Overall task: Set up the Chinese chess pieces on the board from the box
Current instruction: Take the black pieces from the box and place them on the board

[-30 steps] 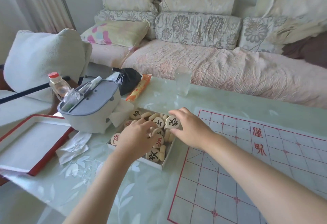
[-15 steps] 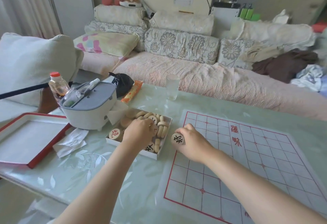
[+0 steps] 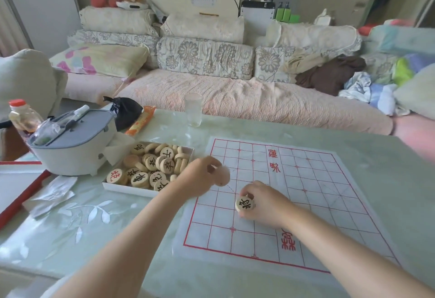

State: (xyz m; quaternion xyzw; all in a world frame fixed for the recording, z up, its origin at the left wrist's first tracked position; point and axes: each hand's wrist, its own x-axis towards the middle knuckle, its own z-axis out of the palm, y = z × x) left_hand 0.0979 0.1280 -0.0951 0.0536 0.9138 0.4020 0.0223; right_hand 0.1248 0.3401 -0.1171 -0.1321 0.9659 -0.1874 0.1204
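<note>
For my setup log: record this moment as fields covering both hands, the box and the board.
left hand: grips a blurred piece over the board edge nearest the box
right hand: pinches a black-marked piece over the board's near-left squares; contact with the board unclear
box: white, open, many pieces heaped inside
board: paper sheet, red grid, no piece standing free on it
beside the box: grey container

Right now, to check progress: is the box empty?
No, many pieces lie heaped in the box.
</note>
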